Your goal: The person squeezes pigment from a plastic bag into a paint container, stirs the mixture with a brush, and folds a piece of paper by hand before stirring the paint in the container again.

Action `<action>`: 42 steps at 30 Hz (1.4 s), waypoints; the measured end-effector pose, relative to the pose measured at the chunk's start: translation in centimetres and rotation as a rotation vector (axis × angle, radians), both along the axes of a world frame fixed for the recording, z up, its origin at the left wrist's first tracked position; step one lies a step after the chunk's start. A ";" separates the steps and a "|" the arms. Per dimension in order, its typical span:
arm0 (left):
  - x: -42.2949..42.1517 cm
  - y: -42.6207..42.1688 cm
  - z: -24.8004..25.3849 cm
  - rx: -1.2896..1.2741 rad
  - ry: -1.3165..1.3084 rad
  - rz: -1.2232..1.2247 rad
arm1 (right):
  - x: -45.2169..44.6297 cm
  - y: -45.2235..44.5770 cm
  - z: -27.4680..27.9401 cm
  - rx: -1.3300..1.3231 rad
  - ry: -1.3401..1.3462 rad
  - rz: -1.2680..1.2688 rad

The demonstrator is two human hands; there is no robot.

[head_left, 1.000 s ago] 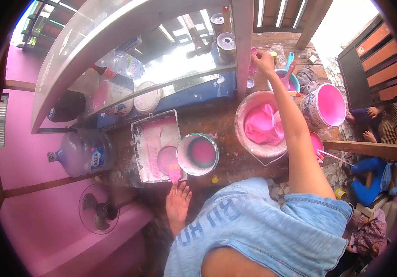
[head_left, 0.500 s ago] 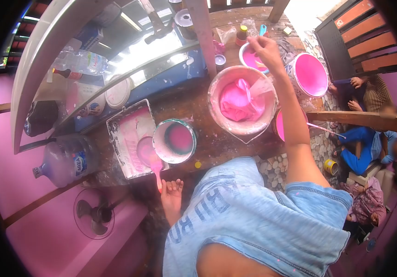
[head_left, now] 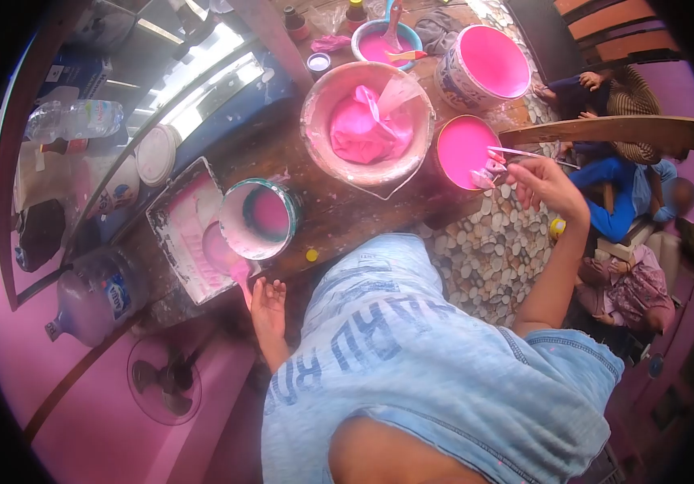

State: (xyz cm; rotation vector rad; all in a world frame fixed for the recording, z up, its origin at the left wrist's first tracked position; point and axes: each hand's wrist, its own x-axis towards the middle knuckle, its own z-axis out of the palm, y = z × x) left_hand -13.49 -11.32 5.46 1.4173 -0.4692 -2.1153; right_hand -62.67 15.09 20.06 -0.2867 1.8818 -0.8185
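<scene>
Tin (head_left: pixel 438 156): located at the counter (head_left: pixel 327 218) edge, beside the large bucket (head_left: pixel 313 153), pink paint (head_left: pixel 460 143) inside. A pale stick (head_left: pixel 513 151) crosses its rim. The right hand (head_left: pixel 547 188) is at the stick's outer end, fingers partly curled; overlap and blur leave it unclear whether they grip it.

Principal hazard: sideways pressure on the stick could lever or drag the tin over the edge, spilling onto the pebbled floor (head_left: pixel 480 258). Lifting the stick without draining it could drip paint there.

Secondary hazard: the large bucket's wire handle (head_left: pixel 387 196) hangs towards the edge; a forearm could snag it and shift the bucket, with the pink bundle (head_left: pixel 355 137) inside.

Left side: the left hand (head_left: pixel 269 310) has open fingers beside the brush (head_left: pixel 241 277), whose handle overhangs the tray (head_left: pixel 179 252). A nudge could tip it out and smear the shirt (head_left: pixel 363 315).
</scene>
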 end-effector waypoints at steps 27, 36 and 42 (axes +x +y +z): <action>0.5 -0.4 -3.7 0.054 0.169 -0.124 | 8.1 0.2 0.7 -0.400 1.390 -0.387; 3.9 -1.1 -4.0 0.053 0.169 -0.263 | 13.2 0.8 -1.2 -0.211 1.452 -0.385; 5.9 -2.1 -1.9 -0.031 0.064 -0.396 | 13.8 1.3 -0.4 -0.192 1.479 -0.572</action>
